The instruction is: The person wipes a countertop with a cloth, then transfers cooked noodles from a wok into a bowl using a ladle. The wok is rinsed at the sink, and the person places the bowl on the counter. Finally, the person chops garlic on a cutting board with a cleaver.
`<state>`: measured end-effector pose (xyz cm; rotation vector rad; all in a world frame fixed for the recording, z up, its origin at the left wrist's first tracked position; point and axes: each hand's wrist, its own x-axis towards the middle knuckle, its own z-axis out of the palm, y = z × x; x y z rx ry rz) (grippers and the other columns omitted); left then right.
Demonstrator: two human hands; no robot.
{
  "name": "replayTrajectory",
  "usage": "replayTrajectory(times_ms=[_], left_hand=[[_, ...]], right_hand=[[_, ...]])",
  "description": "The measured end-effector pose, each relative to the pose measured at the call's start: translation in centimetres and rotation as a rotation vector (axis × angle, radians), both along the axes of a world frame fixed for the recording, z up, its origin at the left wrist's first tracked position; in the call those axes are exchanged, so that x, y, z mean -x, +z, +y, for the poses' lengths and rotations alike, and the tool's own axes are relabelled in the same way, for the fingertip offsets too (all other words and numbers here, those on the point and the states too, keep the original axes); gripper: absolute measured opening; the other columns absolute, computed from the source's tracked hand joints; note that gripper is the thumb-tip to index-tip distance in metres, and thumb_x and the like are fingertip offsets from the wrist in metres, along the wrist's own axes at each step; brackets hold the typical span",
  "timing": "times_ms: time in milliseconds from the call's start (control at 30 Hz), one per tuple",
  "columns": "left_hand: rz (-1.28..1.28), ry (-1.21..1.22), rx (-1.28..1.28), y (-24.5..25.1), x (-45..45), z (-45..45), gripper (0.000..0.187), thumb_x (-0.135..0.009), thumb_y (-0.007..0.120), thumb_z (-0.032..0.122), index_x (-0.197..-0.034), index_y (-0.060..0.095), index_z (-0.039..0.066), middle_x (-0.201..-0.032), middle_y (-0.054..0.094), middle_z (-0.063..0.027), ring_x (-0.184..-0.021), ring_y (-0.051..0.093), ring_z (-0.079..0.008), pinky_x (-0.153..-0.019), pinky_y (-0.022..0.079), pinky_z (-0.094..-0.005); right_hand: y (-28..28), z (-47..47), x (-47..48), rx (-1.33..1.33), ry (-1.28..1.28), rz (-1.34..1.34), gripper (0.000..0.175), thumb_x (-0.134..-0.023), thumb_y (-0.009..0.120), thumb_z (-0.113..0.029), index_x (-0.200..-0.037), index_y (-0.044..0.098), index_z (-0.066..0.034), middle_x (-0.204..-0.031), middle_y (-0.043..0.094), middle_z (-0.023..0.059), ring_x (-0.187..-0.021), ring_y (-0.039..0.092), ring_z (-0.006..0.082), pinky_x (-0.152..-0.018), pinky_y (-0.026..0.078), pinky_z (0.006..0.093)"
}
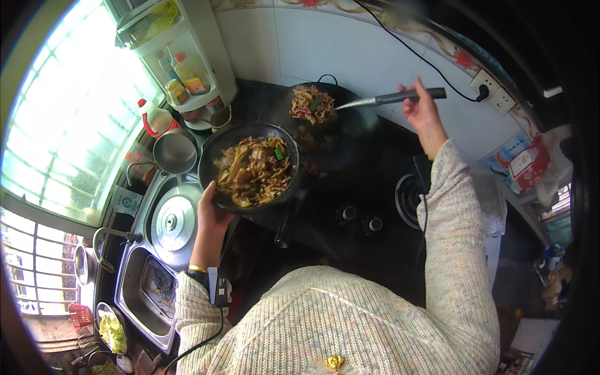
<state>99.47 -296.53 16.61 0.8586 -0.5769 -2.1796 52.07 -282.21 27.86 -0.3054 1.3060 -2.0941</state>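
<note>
My left hand (213, 211) grips the near-left rim of a dark round dish (203, 157) that holds cooked sliced food (253, 173) with green pieces. The dish is held beside a large black wok (361, 140), over its left edge. In my right hand (420, 105) is the dark handle of a metal cooking spatula (370, 101). Its head, at the wok's far left, is covered by a heap of the same cooked food (311, 105). Some food bits lie in the wok below that heap. The wok's long handle (283, 229) points toward me.
Left of the dish is a steel sink (136, 286) with a large metal lid (172, 222) over one basin. A small metal pot (175, 151) and an oil jug (157, 119) stand behind it. Stove knobs (348, 213) and a coil burner (407, 201) lie to the right.
</note>
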Motion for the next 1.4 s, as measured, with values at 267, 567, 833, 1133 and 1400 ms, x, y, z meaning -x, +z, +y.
replayTrajectory(times_ms=[267,567,833,1133,1400], left_hand=[[-0.069,-0.183,0.052,-0.2,6.8,-2.1,0.04,-0.09,0.052,0.034,-0.117,0.054,0.005,-0.111,0.063,-0.0099,-0.098,0.062,-0.0243,-0.081,0.053,-0.0391],[-0.015,-0.229,0.047,-1.6,9.4,-2.3,0.037,-0.089,0.051,0.029,-0.117,0.055,0.006,-0.11,0.063,-0.0091,-0.101,0.061,-0.0245,-0.084,0.051,-0.0429],[-0.107,-0.165,0.055,-1.4,8.8,-2.3,0.036,-0.087,0.053,0.028,-0.116,0.055,0.007,-0.106,0.064,-0.0075,-0.094,0.063,-0.0227,-0.077,0.053,-0.0388],[0.121,-0.096,-0.01,-3.0,4.1,-2.3,0.039,-0.087,0.051,0.024,-0.117,0.053,-0.001,-0.112,0.062,-0.0136,-0.102,0.06,-0.0306,-0.089,0.048,-0.0468],[0.01,0.163,-0.009,-3.5,-5.1,0.6,0.035,-0.088,0.05,0.025,-0.115,0.056,0.002,-0.11,0.064,-0.0109,-0.097,0.063,-0.0279,-0.079,0.055,-0.0422]], right_hand=[[11.9,0.4,-6.5,-0.012,0.259,0.504,0.024,-0.085,0.066,-0.031,-0.081,0.05,-0.0138,-0.091,0.068,0.009,-0.045,0.05,0.0022,-0.039,0.04,0.015],[14.6,3.1,-19.4,0.002,0.6,1.439,0.007,-0.079,0.061,-0.004,-0.077,0.054,-0.0048,-0.084,0.066,0.0055,-0.078,0.063,0.0137,-0.071,0.051,0.0278],[15.4,4.6,-19.0,0.102,0.505,1.246,0.006,-0.083,0.06,-0.005,-0.078,0.057,-0.0074,-0.089,0.065,0.0065,-0.06,0.056,0.0076,-0.056,0.048,0.0205],[10.7,0.5,-11.1,-0.459,0.354,1.142,0.023,-0.082,0.067,-0.029,-0.085,0.06,-0.0073,-0.078,0.061,0.0014,-0.057,0.06,0.0078,-0.047,0.043,0.0181],[5.3,-3.1,-3.7,-0.783,0.34,1.024,0.046,-0.083,0.061,-0.053,-0.08,0.059,-0.0065,-0.074,0.06,0.0006,-0.042,0.048,0.0056,-0.04,0.038,0.0186]])
